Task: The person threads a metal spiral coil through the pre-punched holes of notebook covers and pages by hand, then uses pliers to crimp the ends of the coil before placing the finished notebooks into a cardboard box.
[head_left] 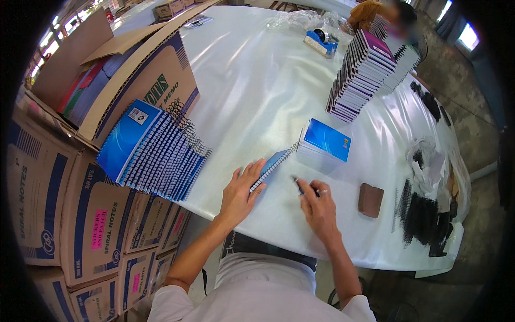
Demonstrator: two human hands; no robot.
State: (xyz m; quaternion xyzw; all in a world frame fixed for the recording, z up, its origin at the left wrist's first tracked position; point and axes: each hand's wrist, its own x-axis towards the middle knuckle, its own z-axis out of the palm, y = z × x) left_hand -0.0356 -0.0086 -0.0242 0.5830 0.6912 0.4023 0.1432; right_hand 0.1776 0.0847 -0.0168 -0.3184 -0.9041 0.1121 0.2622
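A blue spiral notebook (274,163) stands tilted on its edge on the white-covered table, a length of wire coil sticking out past its far end. My left hand (242,185) grips its near end, thumb on one side and fingers on the other. Just right of it, my right hand (317,204) is closed around a small dark tool (298,185), whose kind is too blurred to make out. Beyond both hands lies a stack of blue-covered notebooks or pads (326,140). On the left, a large leaning stack of blue spiral notebooks (155,147) has loose coil ends trailing out.
An open carton (155,91) stands behind the left stack; more cartons (96,214) are piled below the table edge. To the right are a brown block (370,200) and black coils (421,220). Farther off are a purple-covered notebook stack (357,75), a blue tape dispenser (321,44) and another person (367,13).
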